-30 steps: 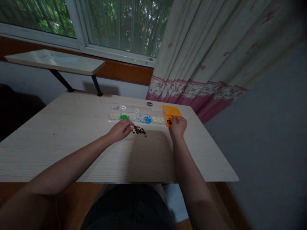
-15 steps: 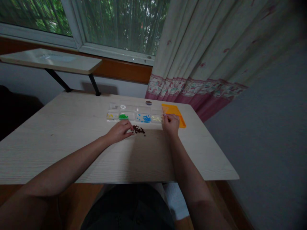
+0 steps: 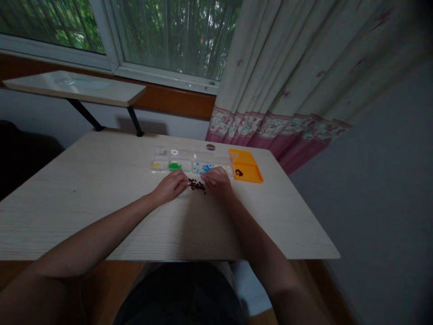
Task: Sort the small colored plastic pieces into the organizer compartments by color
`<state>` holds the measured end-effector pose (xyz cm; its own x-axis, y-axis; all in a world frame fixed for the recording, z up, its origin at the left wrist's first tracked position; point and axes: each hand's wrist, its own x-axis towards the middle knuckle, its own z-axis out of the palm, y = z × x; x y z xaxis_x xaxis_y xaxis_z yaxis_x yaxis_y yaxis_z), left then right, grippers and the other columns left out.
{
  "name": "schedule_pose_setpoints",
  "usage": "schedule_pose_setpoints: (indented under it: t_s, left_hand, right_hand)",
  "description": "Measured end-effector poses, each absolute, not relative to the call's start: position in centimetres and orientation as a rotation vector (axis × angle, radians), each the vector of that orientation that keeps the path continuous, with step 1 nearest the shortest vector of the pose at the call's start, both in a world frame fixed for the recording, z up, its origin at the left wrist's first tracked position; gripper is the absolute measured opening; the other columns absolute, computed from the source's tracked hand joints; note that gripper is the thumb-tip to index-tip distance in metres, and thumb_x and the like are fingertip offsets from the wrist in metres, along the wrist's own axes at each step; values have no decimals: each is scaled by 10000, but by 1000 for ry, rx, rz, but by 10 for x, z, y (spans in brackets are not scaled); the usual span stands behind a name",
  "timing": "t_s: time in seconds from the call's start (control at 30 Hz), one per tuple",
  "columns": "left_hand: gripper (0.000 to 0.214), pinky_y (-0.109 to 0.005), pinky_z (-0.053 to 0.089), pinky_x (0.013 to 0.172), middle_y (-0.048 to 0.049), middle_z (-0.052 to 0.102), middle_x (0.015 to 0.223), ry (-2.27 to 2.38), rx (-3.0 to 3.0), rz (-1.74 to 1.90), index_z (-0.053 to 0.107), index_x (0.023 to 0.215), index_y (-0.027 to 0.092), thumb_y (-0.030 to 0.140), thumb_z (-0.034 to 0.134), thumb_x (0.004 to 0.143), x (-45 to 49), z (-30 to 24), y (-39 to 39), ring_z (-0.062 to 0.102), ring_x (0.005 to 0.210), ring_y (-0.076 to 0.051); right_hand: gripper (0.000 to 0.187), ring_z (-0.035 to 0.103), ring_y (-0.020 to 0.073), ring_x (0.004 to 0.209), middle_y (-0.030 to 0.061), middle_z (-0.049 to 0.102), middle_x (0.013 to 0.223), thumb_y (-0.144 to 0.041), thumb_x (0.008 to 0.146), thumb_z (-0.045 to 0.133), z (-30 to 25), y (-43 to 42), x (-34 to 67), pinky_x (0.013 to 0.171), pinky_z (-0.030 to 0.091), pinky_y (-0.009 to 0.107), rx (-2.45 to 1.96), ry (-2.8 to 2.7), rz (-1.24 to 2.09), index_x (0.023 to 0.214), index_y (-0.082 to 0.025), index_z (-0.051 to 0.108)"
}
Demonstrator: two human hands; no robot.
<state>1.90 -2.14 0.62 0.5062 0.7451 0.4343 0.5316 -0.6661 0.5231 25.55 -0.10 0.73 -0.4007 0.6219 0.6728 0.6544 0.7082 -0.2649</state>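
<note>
A small pile of dark brown beads (image 3: pixel 196 184) lies on the pale wooden table (image 3: pixel 101 194). My left hand (image 3: pixel 171 185) rests at the pile's left edge, fingers curled with the tips against the beads. From the right, my right hand (image 3: pixel 219 180) reaches the same pile with its fingers pinched together. What either hand holds is hidden. Just behind stands a clear compartment box (image 3: pixel 182 155) with yellow, green, blue and pale beads. To its right sits an orange tray (image 3: pixel 250 163) with a few dark beads (image 3: pixel 238 172) in it.
A small dark round object (image 3: pixel 210 146) lies behind the box. A wall-mounted shelf (image 3: pixel 74 85) juts out at the back left under the window. A patterned curtain (image 3: pixel 287 90) hangs at the back right. The table's right edge drops off near the grey wall.
My right hand has moved left from the orange tray to the bead pile, leaving a few dark beads in the tray. My left hand has stayed at the pile.
</note>
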Motion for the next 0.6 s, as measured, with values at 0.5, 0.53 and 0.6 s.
schedule_pose_setpoints:
  t_s: [0.5,0.53,0.6]
  left_hand:
    - [304,-280,420,698,-25,562,768,1101,2004,1070,599,795,164,406,465,919,25,8,-20,513,740,-152]
    - [304,-279,419,691,-24,559,763,1102,2000,1071,597,792,164,409,466,917,25,8,-20,511,735,-152]
    - [306,-273,415,674,-18,546,749,1103,1994,1078,588,783,164,413,468,916,26,7,-21,503,721,-148]
  right_hand:
    - [223,553,189,879,28,683,845,-354,940,535,22,-30,225,829,356,341,-959,-2251,-32,1061,-269,701]
    - [217,555,189,874,26,684,840,-354,939,537,22,-31,224,826,357,340,-961,-2243,-29,1049,-269,703]
    - [204,559,189,872,24,688,841,-360,934,546,23,-32,223,829,360,341,-975,-2224,-14,1020,-272,709]
